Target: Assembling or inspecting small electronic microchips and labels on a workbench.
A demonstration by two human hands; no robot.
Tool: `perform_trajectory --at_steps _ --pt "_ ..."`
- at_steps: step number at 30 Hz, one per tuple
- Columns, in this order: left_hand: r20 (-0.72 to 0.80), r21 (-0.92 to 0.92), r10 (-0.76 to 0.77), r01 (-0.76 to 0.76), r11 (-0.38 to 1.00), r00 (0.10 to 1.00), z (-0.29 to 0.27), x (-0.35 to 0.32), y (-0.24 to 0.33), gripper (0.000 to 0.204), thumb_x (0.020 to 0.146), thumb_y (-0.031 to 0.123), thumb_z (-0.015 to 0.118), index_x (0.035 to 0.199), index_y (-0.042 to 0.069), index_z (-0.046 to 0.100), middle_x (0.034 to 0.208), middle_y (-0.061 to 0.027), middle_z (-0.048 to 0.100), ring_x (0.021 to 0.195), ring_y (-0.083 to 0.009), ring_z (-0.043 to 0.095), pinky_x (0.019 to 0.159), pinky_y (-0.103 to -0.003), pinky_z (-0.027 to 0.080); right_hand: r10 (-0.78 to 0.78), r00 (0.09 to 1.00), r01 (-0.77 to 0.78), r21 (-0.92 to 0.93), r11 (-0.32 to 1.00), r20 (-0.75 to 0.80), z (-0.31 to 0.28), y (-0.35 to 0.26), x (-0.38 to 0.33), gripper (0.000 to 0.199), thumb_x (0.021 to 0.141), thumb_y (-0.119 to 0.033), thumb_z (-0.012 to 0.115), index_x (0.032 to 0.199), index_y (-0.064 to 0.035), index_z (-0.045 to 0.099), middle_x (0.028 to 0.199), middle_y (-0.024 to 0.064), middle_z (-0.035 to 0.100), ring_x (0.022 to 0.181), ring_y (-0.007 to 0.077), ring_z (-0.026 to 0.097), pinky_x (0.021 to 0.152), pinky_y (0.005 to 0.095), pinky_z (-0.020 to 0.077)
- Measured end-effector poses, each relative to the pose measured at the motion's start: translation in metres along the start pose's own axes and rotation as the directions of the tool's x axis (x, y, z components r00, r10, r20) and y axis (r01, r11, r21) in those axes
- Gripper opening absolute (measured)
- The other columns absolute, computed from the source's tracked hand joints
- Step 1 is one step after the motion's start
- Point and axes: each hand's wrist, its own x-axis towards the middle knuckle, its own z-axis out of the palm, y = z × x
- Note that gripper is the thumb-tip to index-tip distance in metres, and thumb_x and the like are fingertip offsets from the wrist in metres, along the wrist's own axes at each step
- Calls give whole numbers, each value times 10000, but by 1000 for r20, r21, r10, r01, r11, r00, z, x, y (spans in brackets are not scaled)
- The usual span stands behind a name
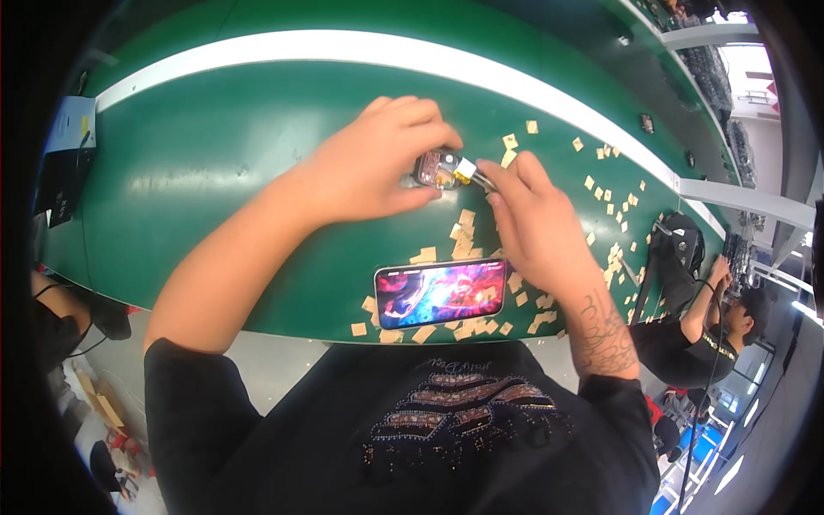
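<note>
Over the green table, my left hand [382, 154] is closed around a small dark-rimmed electronic device [434, 170], with thumb and fingers at its edges. Shiny parts show on the device's face; its exact kind I cannot make out. Tweezers [483, 178] are pinched in my right hand [541, 223], their tips pointing left at the device. By those tips, a small white and yellow piece [465, 169] lies at the device's right edge; whether they grip it I cannot tell. Below both hands, a smartphone [442, 293] with a bright colourful screen rests on the table.
Several small tan squares [463, 246] are scattered around the phone and across the table's right side. A black bag [681, 253] is at the right edge, near a co-worker [699, 339]. A black and white box [69, 159] stands far left. A white strip [360, 47] borders the back.
</note>
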Motion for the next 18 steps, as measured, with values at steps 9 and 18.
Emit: perform_trajectory --at_steps 9,18 --pt "9 21 15 -15 1000 1000 -2 -2 1 450 761 110 873 1177 65 708 1100 -79 628 1109 -299 597 1015 -406 450 -177 982 189 -267 945 70 -5 -14 18 173 867 -45 697 1033 -56 648 979 103 599 873 325 703 724 439 585" --pt "19 92 22 -24 995 1000 0 0 4 444 760 118 874 1168 57 711 1051 -92 615 1092 -324 604 1011 -437 464 -81 989 122 -358 926 126 -9 -33 23 148 824 -30 697 968 -41 663 979 111 624 889 327 720 730 441 595"
